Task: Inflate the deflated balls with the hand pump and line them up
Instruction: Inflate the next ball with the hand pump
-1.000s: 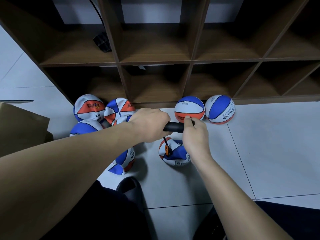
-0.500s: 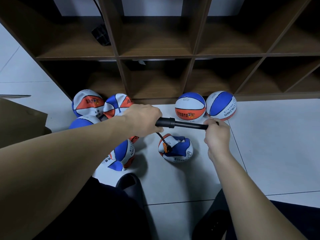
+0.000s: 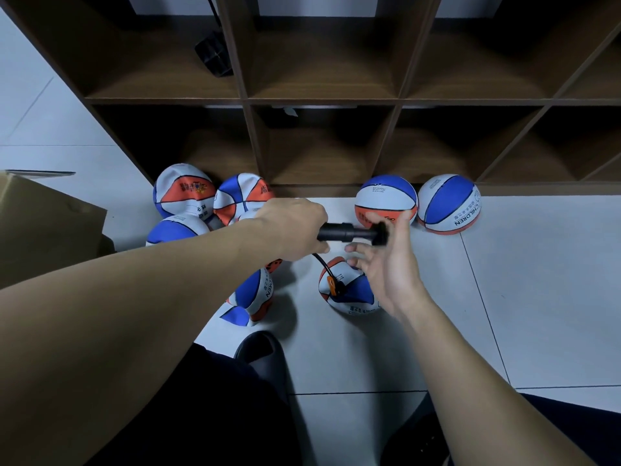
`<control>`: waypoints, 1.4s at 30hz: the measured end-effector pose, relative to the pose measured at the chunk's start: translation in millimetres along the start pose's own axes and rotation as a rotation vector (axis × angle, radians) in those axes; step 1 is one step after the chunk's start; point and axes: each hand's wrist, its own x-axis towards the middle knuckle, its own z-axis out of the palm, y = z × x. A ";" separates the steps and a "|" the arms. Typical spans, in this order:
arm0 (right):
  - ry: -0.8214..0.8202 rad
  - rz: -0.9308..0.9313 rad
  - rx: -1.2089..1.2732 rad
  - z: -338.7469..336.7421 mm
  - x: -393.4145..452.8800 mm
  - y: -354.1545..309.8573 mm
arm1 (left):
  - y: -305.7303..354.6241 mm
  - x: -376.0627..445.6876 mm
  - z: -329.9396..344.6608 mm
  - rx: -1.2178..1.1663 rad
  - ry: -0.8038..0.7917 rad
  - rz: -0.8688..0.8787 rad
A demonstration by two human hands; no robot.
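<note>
My left hand (image 3: 295, 227) is closed around the body of the black hand pump (image 3: 339, 232), held level above the floor. Its handle end touches the palm of my right hand (image 3: 386, 260), whose fingers are spread apart. A black hose with an orange clip (image 3: 331, 285) runs down from the pump into a partly filled blue, white and orange ball (image 3: 349, 294) on the tiles. Two round, full balls (image 3: 386, 200) (image 3: 448, 203) stand side by side against the shelf base. Several limp balls (image 3: 184, 193) lie heaped at the left.
A dark wooden cubby shelf (image 3: 322, 102) fills the back, with a black object (image 3: 213, 57) in one upper cell. A cardboard box (image 3: 43, 223) sits at the left. My black slipper (image 3: 260, 351) and dark trouser legs are near the bottom, on white floor tiles (image 3: 537, 297).
My right hand drew the pump handle out to the right, then pushed it back in. Its fingers have now opened off the handle. The left hand kept its grip.
</note>
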 end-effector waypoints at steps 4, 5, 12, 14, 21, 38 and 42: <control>0.194 -0.033 -0.398 -5.4 5.4 24.5 | -1.1 4.0 -6.8 -0.123 0.026 -0.073; 0.179 -0.059 -0.515 -6.3 7.2 33.1 | -1.8 4.8 -7.6 -0.132 0.029 -0.080; 0.046 -0.302 -1.274 -3.0 10.4 72.4 | -8.5 7.9 -7.7 -0.178 0.036 -0.084; 0.030 -0.379 -1.421 -4.5 10.7 80.8 | -9.5 8.8 -8.6 -0.180 0.041 -0.086; 0.113 -0.457 -1.322 -14.7 11.3 83.4 | -16.3 9.1 -7.6 -0.204 0.034 -0.105; 0.153 -0.638 -1.545 -29.8 20.3 65.3 | -18.4 6.0 -9.1 -0.159 0.003 -0.119; 0.097 -0.642 -1.476 -29.7 16.4 65.4 | -18.5 5.0 -7.7 -0.169 -0.014 -0.110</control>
